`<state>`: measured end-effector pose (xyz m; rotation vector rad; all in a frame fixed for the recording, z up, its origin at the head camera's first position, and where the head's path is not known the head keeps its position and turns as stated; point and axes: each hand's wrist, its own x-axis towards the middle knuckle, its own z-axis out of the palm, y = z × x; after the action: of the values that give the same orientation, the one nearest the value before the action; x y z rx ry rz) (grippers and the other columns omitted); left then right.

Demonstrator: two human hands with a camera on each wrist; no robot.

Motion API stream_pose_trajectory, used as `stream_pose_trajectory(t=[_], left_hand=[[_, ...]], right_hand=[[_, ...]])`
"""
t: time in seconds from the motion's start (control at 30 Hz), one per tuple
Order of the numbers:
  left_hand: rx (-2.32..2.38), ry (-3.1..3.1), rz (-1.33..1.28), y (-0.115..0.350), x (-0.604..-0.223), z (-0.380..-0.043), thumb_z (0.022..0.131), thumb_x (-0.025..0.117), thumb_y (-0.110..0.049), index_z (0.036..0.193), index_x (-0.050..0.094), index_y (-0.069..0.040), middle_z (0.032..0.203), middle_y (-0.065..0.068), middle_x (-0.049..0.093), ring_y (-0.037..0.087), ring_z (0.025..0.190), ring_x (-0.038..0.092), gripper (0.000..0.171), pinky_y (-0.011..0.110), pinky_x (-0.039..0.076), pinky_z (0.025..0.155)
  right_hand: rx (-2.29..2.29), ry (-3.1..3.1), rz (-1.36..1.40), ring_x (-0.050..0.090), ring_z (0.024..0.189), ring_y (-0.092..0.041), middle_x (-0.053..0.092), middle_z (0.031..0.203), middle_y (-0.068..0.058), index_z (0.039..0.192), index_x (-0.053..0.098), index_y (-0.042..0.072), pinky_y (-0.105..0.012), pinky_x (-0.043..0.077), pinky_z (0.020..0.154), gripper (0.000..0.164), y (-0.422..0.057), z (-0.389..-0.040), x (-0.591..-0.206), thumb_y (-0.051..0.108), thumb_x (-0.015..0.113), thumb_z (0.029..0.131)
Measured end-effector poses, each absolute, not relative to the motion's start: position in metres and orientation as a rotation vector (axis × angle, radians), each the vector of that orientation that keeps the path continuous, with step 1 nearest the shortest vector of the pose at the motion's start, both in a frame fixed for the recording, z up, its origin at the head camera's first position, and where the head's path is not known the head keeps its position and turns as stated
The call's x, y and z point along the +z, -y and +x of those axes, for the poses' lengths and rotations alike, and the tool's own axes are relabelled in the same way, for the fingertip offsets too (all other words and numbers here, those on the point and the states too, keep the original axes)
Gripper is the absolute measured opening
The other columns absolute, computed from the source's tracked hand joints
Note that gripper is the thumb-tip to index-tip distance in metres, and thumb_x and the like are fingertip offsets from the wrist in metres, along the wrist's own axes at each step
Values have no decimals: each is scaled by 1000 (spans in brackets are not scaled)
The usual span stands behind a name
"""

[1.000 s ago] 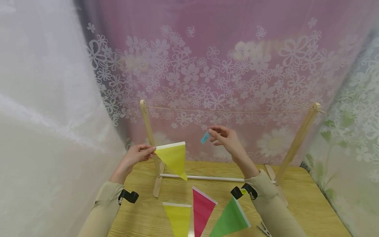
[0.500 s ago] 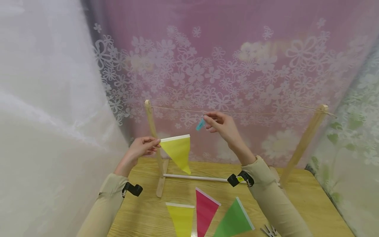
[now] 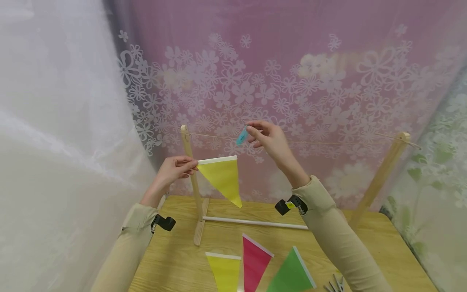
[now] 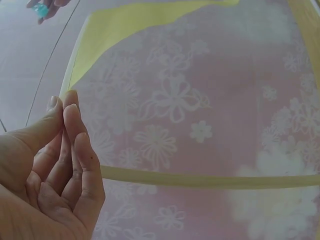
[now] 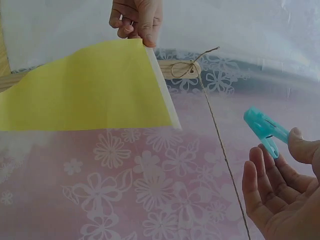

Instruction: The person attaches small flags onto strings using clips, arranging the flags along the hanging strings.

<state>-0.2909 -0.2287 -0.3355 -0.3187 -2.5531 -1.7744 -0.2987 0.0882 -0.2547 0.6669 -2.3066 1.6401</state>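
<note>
My left hand (image 3: 174, 171) pinches the left corner of a yellow triangular pennant (image 3: 223, 174), at the end of its white top strip. The pennant hangs point down in front of the wooden stand. My right hand (image 3: 269, 140) holds a light blue clothespin (image 5: 264, 129) between thumb and fingers. In the head view the clothespin overlaps the thin twine (image 3: 215, 136) strung between the two posts; in the right wrist view it sits to the right of the twine. The pennant's white edge is just below the twine.
The stand has a left post (image 3: 193, 178), a right post (image 3: 383, 178) and a white crossbar (image 3: 255, 223). On the wooden table lie another yellow pennant (image 3: 225, 271), a red pennant (image 3: 254, 259), a green pennant (image 3: 292, 273) and several grey clothespins (image 3: 335, 284). A floral curtain (image 3: 292, 81) hangs behind.
Both hands have risen. The left lifts the yellow pennant closer to the twine, and the right brings the blue clothespin up to the twine's height and slightly left.
</note>
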Motion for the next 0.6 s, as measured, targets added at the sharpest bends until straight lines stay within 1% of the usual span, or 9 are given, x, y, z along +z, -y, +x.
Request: stream_pose_trajectory(t=[0.1, 0.13, 0.2, 0.23, 0.3, 0.4, 0.47, 0.6], left_hand=[[-1748, 2542, -325, 230, -327, -294, 100, 68, -32, 120, 70, -1, 97, 2, 76, 26, 93, 71, 37, 27, 59, 77], [-1741, 2540, -324, 230, -324, -296, 100, 67, -32, 120, 70, -1, 97, 3, 76, 26, 93, 71, 37, 27, 59, 76], [-1728, 2538, -330, 231, -319, -298, 100, 67, -31, 120, 70, -1, 99, 5, 76, 25, 92, 71, 37, 27, 59, 76], [-1720, 2539, -335, 232, -317, -299, 100, 66, -31, 120, 70, -1, 101, 7, 76, 25, 92, 71, 36, 26, 59, 77], [-1706, 2542, -347, 232, -313, -301, 101, 65, -31, 120, 70, -1, 104, 12, 75, 28, 94, 71, 36, 26, 59, 77], [-1678, 2549, -375, 232, -308, -303, 102, 64, -31, 121, 69, -1, 110, 17, 73, 36, 100, 69, 36, 26, 58, 78], [-1649, 2552, -384, 232, -305, -304, 102, 64, -31, 122, 69, -1, 110, 17, 73, 37, 101, 68, 36, 26, 58, 78], [-1624, 2542, -380, 233, -299, -305, 102, 64, -31, 122, 69, -2, 107, 12, 74, 35, 100, 69, 35, 26, 58, 78]], right_hand=[[1630, 2313, 658, 69, 97, -31, 67, 123, -14, 134, 64, 4, -34, 60, 79, 40, -82, -303, -250, 29, 62, 103], [1629, 2313, 660, 69, 97, -32, 68, 122, -14, 134, 64, 4, -37, 60, 79, 40, -80, -304, -249, 29, 62, 103], [1627, 2307, 665, 69, 98, -34, 69, 118, -15, 133, 64, 3, -37, 60, 79, 39, -77, -306, -247, 28, 62, 103], [1629, 2300, 670, 68, 98, -35, 69, 117, -15, 133, 64, 3, -36, 60, 78, 38, -76, -307, -246, 27, 62, 103], [1624, 2292, 675, 68, 97, -35, 69, 116, -16, 131, 64, 2, -32, 60, 76, 37, -73, -309, -245, 25, 62, 103], [1605, 2284, 685, 68, 97, -37, 68, 117, -16, 130, 65, 2, -28, 59, 73, 35, -70, -313, -244, 23, 63, 103], [1583, 2284, 687, 68, 96, -37, 68, 117, -16, 129, 66, 1, -28, 60, 73, 34, -68, -315, -243, 23, 63, 103], [1505, 2304, 667, 69, 96, -36, 69, 115, -15, 127, 67, 1, -29, 60, 72, 34, -63, -321, -240, 24, 64, 102]])
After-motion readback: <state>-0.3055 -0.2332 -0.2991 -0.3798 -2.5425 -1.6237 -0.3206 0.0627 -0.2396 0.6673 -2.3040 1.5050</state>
